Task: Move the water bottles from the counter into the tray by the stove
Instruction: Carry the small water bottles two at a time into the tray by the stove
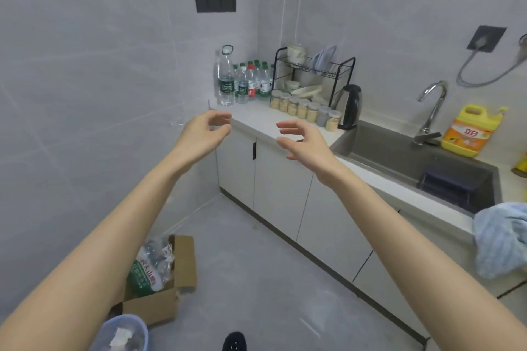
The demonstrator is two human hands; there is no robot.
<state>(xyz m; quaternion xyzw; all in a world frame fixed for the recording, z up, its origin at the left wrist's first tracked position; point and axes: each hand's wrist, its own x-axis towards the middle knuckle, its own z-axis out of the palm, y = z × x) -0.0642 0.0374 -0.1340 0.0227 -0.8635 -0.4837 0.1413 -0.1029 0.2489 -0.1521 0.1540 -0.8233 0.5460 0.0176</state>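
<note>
Several water bottles point(251, 81) with green and red caps stand clustered in the far left corner of the white counter point(256, 117). A taller clear bottle point(226, 77) stands at the front left of the cluster. My left hand point(204, 134) and my right hand point(303, 139) are both stretched out in the air, short of the counter's front edge, fingers loosely curved and holding nothing. Neither hand touches a bottle. No tray and no stove are in view.
A black dish rack point(313, 71) stands right of the bottles, with a row of small jars point(305, 108) and a kettle point(350, 105) in front. A sink point(413, 157) with tap, yellow detergent jug point(467, 131) and blue towel point(499, 239) lie right. A cardboard box point(162, 279) and bin point(122, 333) sit on the floor.
</note>
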